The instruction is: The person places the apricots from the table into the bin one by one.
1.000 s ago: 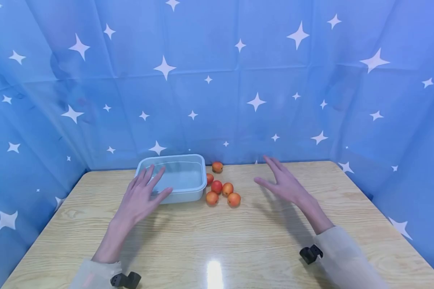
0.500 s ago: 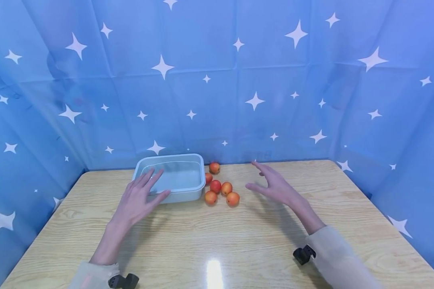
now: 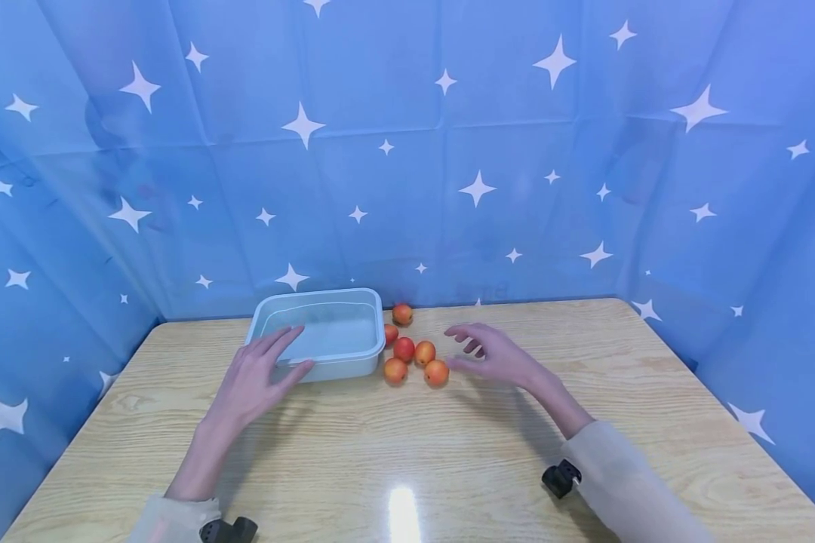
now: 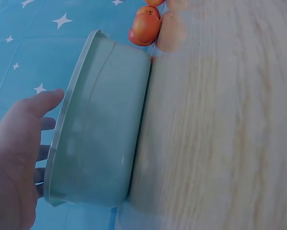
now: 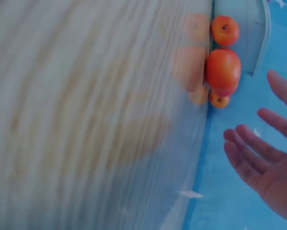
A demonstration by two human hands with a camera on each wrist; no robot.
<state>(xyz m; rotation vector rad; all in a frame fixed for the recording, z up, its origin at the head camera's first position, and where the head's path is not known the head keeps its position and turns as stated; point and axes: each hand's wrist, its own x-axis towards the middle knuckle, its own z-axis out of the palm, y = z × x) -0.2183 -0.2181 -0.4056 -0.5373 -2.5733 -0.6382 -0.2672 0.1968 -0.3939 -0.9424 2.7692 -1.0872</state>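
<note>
A pale blue rectangular plastic tub [image 3: 342, 368] stands near the back of the table, with nothing seen inside it. Close to its right side lie several small round orange-red fruits [image 3: 437, 373], one farther back by the curtain. My left hand [image 3: 251, 388] hovers over the tub's near left part, fingers spread; in the left wrist view the thumb is by the rim [image 4: 69, 103], and contact cannot be made out. Just right of the fruits is my right hand [image 3: 499, 360], fingers loosely bent, thumb beside the nearest right fruit. Nothing is held in the right wrist view.
The wooden table [image 3: 353, 460] reaches to a blue curtain [image 3: 407, 166] with white stars at the back and sides. Each wrist carries a small black camera [image 3: 561, 479]. A bright light reflection lies on the table's front middle.
My right hand has moved left and lower toward the fruits, its fingers bending more. My left hand has sunk slightly over the tub. Fruits and tub stay where they were.
</note>
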